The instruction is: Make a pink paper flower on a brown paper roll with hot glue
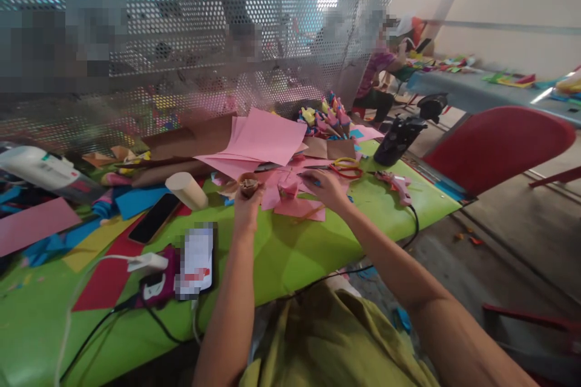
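My left hand [248, 205] is closed around a small rolled piece of brown paper [249, 184], its crumpled open end facing up. To the right, my right hand [324, 188] hovers over the pink paper pieces with its fingertips drawn together; what they hold, if anything, is too small to make out. A small folded pink paper piece [287, 190] sits between my hands, on a flat pink sheet [304, 210]. Behind them lies a stack of larger pink sheets [267, 136]. Scissors with yellow and red handles [347, 167] rest just beyond my right hand.
A pink glue gun [399, 187] with a black cord lies at the right, near a black bottle [398, 140]. On the left are a paper roll [187, 190], a dark phone [153, 218], a lit phone [196, 260] and a power strip [158, 284]. Behind stands a perforated metal screen [181, 81].
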### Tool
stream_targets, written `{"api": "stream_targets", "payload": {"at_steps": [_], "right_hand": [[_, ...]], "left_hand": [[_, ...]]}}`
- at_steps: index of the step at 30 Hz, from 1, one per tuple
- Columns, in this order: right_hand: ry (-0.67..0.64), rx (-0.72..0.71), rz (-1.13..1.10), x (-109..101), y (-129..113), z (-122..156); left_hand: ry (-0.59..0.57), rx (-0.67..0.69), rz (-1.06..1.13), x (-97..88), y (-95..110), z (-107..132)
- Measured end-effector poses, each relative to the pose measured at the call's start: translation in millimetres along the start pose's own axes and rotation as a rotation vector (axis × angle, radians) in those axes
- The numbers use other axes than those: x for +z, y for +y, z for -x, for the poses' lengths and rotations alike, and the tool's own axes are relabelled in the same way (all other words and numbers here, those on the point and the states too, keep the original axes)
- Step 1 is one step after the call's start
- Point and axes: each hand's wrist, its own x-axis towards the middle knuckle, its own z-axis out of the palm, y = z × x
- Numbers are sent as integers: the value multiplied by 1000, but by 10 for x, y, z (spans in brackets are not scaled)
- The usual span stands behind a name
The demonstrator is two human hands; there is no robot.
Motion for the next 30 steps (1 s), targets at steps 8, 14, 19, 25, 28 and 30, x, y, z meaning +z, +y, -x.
{"api": "stream_targets", "payload": {"at_steps": [8, 14, 19, 25, 28, 30], "right_hand": [[-148, 30, -47, 362, 94, -324], [-105, 47, -228, 212, 21, -276], [-46, 107, -792, 31, -266, -257], [-85, 72, -839, 136, -531, -182], [-49, 69, -729, 180, -535, -161], [-26, 62, -652, 178, -516, -152]], "left_hand": [[40, 4, -32, -35, -167, -51], [-44, -11, -75, 1, -201, 7], [-254, -82, -145, 33, -89, 130], [-401, -107, -90, 74, -73, 218], [-457, -112, -129, 75, -78, 236], [-488, -107, -146, 67, -56, 247]]}}
